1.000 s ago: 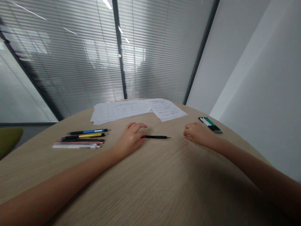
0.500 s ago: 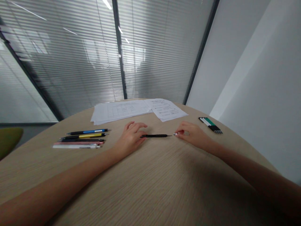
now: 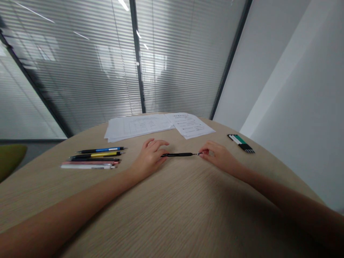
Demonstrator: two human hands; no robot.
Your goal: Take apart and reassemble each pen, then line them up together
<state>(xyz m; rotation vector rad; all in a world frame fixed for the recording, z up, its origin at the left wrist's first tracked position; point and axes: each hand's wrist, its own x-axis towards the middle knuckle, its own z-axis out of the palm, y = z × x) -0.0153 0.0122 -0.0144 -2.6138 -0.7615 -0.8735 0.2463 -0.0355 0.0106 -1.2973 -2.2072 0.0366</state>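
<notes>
A thin black pen [image 3: 178, 154] lies across the wooden table [image 3: 172, 208] between my hands. My left hand [image 3: 150, 154] grips its left end with thumb and fingertips. My right hand [image 3: 219, 156] pinches a small silver piece [image 3: 200, 153] and holds it against the pen's right tip. Both forearms rest low over the tabletop.
A row of several pens and pencils [image 3: 92, 157] lies to the left. Printed paper sheets [image 3: 156, 125] are spread at the table's far side. A few black, white and green pens [image 3: 241, 143] lie at the right near the table edge. Glass walls with blinds stand behind.
My right hand has moved left with the small silver piece, from well clear of the pen to its right tip. The left hand has stayed on the pen's left end.
</notes>
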